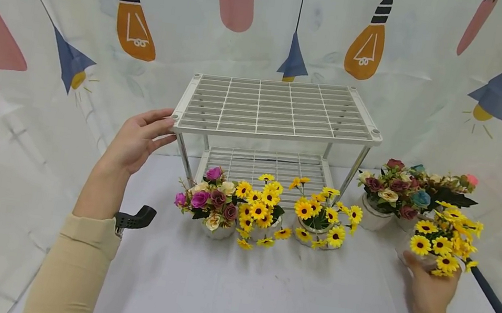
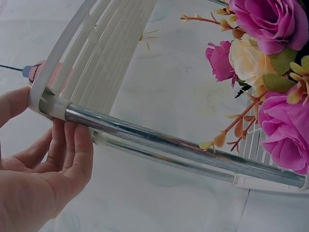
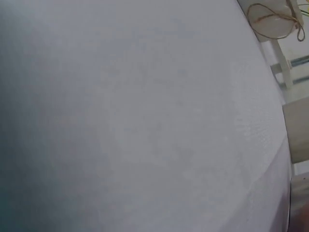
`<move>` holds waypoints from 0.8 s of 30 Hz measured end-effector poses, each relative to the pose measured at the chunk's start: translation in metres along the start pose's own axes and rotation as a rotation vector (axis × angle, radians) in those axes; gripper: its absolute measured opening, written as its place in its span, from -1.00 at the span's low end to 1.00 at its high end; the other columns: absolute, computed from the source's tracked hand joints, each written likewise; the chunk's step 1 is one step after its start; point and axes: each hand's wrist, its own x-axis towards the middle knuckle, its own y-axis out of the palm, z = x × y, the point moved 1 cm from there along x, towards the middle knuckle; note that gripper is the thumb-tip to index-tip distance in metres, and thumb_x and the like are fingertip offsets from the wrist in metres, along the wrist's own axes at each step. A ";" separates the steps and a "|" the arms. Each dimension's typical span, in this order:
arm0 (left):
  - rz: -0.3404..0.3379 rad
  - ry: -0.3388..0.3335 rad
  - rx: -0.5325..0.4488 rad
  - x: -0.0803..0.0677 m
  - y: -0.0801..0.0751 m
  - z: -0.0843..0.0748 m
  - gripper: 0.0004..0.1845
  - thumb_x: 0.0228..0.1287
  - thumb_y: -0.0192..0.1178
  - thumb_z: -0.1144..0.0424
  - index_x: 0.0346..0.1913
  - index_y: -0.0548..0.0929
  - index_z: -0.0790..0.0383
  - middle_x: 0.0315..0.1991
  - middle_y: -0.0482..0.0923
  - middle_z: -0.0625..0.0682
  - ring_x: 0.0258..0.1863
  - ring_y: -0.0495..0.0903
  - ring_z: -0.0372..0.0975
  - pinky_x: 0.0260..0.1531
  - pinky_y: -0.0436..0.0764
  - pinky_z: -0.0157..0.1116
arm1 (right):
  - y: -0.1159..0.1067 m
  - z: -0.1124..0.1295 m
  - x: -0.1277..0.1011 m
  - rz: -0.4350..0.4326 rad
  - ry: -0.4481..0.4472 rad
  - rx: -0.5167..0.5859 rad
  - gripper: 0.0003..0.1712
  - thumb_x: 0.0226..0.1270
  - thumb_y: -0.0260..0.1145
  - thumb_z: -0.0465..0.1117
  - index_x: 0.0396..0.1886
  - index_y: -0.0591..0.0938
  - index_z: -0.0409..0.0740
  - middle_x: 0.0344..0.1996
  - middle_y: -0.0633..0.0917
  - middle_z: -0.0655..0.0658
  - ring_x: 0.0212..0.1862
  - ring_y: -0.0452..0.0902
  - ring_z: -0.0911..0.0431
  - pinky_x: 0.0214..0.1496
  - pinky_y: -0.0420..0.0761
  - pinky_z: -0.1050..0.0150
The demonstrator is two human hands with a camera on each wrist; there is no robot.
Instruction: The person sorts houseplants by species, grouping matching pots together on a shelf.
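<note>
A person stands at a desk (image 1: pixel 261 295) covered in a pale cloth, facing a white two-tier wire rack (image 1: pixel 278 110) set against a curtain printed with coloured light bulbs. The left hand (image 1: pixel 139 139) rests with straight, relaxed fingers against the front left corner of the rack's top shelf, touching it without gripping; the left wrist view shows the fingertips (image 2: pixel 72 140) just under the corner, beside a shiny metal leg (image 2: pixel 183 150).

The right hand (image 1: pixel 431 288) grips a small white pot of yellow sunflowers (image 1: pixel 444 243) at the right side of the desk, fingers curled around the pot's base.

In front of the rack stand three more pots: a rose bouquet (image 1: pixel 211 201) in pink and cream, then two sunflower pots (image 1: pixel 260 208) (image 1: pixel 319 216). A darker rose pot (image 1: pixel 389 193) stands to the right, just behind the held sunflowers.
</note>
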 end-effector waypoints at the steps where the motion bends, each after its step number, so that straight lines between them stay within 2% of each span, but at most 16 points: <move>1: -0.005 0.000 0.007 0.000 0.000 0.000 -0.35 0.47 0.29 0.21 0.45 0.35 0.48 0.15 0.56 0.08 0.07 0.60 -0.17 0.07 0.61 -0.34 | 0.001 0.001 0.001 0.002 -0.006 0.000 0.34 0.17 0.61 0.09 0.67 -0.15 0.22 0.64 0.02 0.10 0.62 -0.16 0.18 0.58 -0.15 0.25; 10: 0.001 -0.010 -0.005 0.000 0.000 -0.002 -0.35 0.48 0.28 0.22 0.47 0.33 0.47 0.16 0.54 0.07 0.09 0.58 -0.17 0.13 0.59 -0.31 | 0.005 0.004 0.005 0.029 -0.034 -0.024 0.39 0.19 0.59 0.13 0.68 -0.24 0.13 0.65 -0.06 0.02 0.62 -0.22 0.12 0.59 -0.21 0.20; 17: -0.007 -0.018 0.000 0.000 0.001 0.000 -0.36 0.47 0.29 0.21 0.45 0.35 0.46 0.17 0.54 0.10 0.08 0.59 -0.16 0.10 0.60 -0.33 | 0.005 0.004 0.006 0.061 -0.081 -0.069 0.34 0.18 0.61 0.08 0.68 -0.15 0.24 0.64 0.04 0.04 0.62 -0.15 0.09 0.59 -0.14 0.16; 22: -0.009 -0.018 0.002 -0.001 0.001 0.000 -0.36 0.48 0.29 0.21 0.45 0.36 0.46 0.18 0.53 0.13 0.09 0.58 -0.15 0.11 0.60 -0.32 | 0.005 0.005 0.007 0.029 -0.118 -0.126 0.34 0.16 0.61 0.11 0.68 -0.11 0.15 0.62 0.08 -0.05 0.61 -0.08 0.03 0.59 -0.07 0.12; 24: -0.009 -0.018 0.002 -0.001 0.001 0.000 -0.36 0.48 0.29 0.21 0.45 0.35 0.46 0.17 0.54 0.11 0.09 0.58 -0.15 0.12 0.59 -0.31 | 0.006 0.005 0.007 0.002 -0.141 -0.114 0.31 0.16 0.62 0.10 0.68 -0.08 0.16 0.61 0.12 -0.01 0.60 -0.04 0.07 0.59 -0.05 0.15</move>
